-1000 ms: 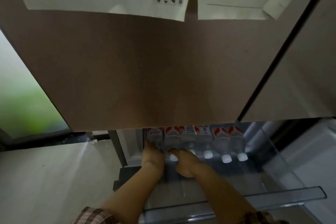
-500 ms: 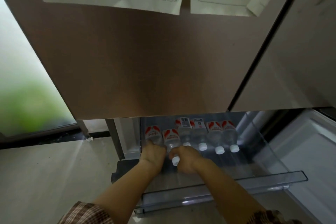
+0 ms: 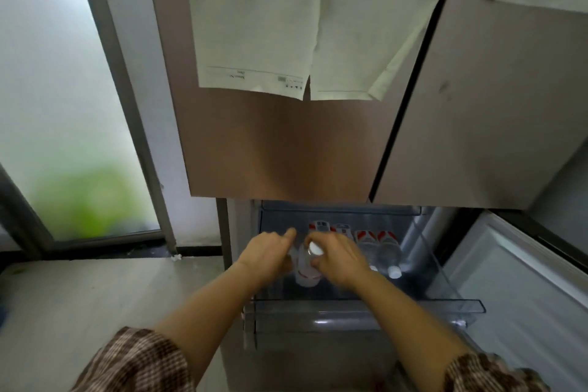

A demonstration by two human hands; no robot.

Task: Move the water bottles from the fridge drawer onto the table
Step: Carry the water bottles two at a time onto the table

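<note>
Clear plastic forms the pulled-out fridge drawer (image 3: 458, 302), which sits low in the head view beneath the closed brown doors (image 3: 286, 143) with paper sheets (image 3: 257, 25) hanging on them. Both hands reach into its left half. The right hand (image 3: 337, 259) has its fingers (image 3: 318, 237) curled round a water bottle (image 3: 307, 274), which is tipped up with its white cap toward the camera and its long axis running roughly from 12 to 6 o'clock; the hold looks closed about the neck, though motion blur hides how firm it is. The left hand (image 3: 267, 253) sits just at the bottle's 9 o'clock, fingers bent and one finger pointing to 1 o'clock; something pale shows under it, but I cannot tell whether it grips a second bottle. The other bottles (image 3: 366, 240) lie side by side at the right hand's 1 to 3 o'clock, caps toward the person. No tabletop is in sight, so the carry has likely not begun.
</note>
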